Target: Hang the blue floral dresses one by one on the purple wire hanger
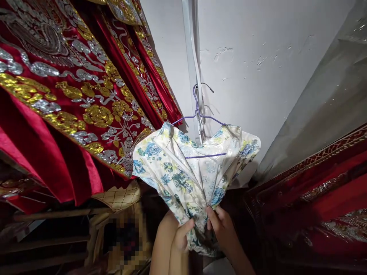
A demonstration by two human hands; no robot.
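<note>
A cream garment with blue and yellow flowers (pixel 183 172) hangs on a purple wire hanger (pixel 197 114), held up in front of a white wall. My left hand (pixel 182 238) grips the garment's lower left part, thumb on top of the cloth. My right hand (pixel 222 225) pinches the lower edge of the front opening, fingers closed on the fabric. The hanger's hook sits near a thin metal hook on the wall; whether it rests on it I cannot tell.
Red robes with gold and silver embroidery (pixel 71 95) hang at the left. A clear plastic sheet (pixel 321 107) covers more red embroidered cloth (pixel 315 191) at the right. A quilted gold piece (pixel 120 196) and wooden bars (pixel 48 215) lie below left.
</note>
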